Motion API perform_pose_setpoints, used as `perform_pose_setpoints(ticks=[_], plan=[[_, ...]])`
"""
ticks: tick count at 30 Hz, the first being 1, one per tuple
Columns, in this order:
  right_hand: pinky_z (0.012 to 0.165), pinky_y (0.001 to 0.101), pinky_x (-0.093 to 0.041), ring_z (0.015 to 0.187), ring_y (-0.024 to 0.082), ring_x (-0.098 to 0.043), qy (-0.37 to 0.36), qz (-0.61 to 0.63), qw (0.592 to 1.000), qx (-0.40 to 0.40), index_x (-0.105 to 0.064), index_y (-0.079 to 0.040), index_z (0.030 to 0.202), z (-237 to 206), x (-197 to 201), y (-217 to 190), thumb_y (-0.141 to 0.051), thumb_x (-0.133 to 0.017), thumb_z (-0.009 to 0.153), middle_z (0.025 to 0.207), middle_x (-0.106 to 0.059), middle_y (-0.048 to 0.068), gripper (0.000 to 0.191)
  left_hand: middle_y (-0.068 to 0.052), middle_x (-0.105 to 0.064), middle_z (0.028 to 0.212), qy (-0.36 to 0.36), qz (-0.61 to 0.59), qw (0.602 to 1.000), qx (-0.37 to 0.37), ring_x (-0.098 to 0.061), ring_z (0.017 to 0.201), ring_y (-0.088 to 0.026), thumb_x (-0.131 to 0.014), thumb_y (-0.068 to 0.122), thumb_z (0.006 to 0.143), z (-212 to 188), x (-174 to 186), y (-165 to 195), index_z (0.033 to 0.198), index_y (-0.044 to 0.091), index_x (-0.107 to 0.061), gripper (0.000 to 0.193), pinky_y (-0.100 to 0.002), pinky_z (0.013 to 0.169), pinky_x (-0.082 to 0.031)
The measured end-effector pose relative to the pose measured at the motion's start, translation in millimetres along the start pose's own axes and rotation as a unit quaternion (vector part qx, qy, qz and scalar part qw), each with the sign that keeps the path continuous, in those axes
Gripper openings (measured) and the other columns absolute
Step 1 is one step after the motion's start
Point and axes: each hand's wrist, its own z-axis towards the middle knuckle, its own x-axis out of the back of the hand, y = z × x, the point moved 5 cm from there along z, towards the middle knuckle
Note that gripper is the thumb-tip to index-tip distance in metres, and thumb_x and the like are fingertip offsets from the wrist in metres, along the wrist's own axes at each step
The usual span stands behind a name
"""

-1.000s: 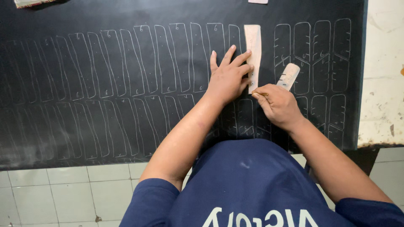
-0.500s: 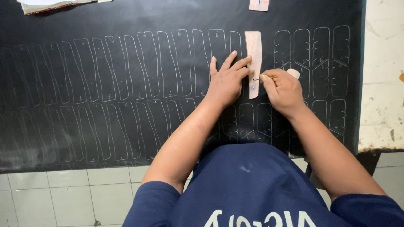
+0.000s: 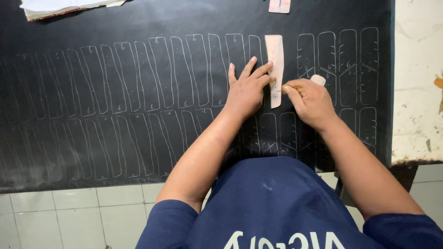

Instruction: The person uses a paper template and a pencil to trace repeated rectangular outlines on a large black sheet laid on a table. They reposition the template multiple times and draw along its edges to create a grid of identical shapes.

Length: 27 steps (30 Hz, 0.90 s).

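My left hand (image 3: 245, 92) presses spread fingers flat on the pink template (image 3: 276, 64) atop the black sheet (image 3: 115, 138); my right hand (image 3: 310, 101) pinches a thin marking pen (image 3: 291, 87) against its edge.

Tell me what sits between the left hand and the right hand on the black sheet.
In the head view, the lower part of the narrow tan template lies between the left hand and right hand; left fingertips press its edge.

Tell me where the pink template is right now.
The pink template lies on the black sheet in the upper middle of the head view, pinned by the left hand, with the right hand beside it.
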Motion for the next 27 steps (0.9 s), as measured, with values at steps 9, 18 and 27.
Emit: perform_pose_setpoints(ticks=[9, 18, 27], plan=[[0.078, 0.0351, -0.055, 0.087, 0.028, -0.07, -0.006, -0.004, 0.996, 0.091, -0.074, -0.002, 0.106, -15.6, -8.6, -5.5, -0.016, -0.066, 0.102, 0.098, -0.073, 0.012, 0.016, 0.007, -0.048, 0.156, -0.016, 0.041, 0.999, 0.0, -0.032, 0.153, -0.029, -0.056, 0.013, 0.094, -0.3, -4.1, 5.4, 0.122, 0.028, -0.07, 0.034, -0.074, 0.12, -0.007], [0.081, 0.0297, -0.056, 0.086, 0.014, -0.066, 0.073, 0.243, 0.966, -0.053, -0.065, -0.003, 0.106, -43.3, -8.8, 27.1, -0.019, -0.053, 0.114, 0.097, -0.069, 0.006, 0.022, -0.004, -0.039, 0.16, 0.002, 0.09, 0.996, -0.027, -0.022, 0.152, -0.037, -0.055, 0.049, 0.097, -23.9, 0.4, 12.0, 0.142, 0.04, -0.055, 0.046, -0.073, 0.117, -0.004], [0.081, 0.0274, -0.048, 0.089, 0.013, -0.059, 0.057, 0.188, 0.98, 0.042, -0.074, 0.003, 0.112, -56.3, -31.3, 24.7, -0.019, -0.059, 0.112, 0.1, -0.061, 0.005, 0.026, -0.011, -0.033, 0.164, 0.051, 0.131, 0.982, 0.13, -0.019, 0.156, -0.037, -0.058, 0.046, 0.099, -125.6, 33.2, -56.7, 0.144, 0.033, -0.057, 0.047, -0.071, 0.119, -0.004]])
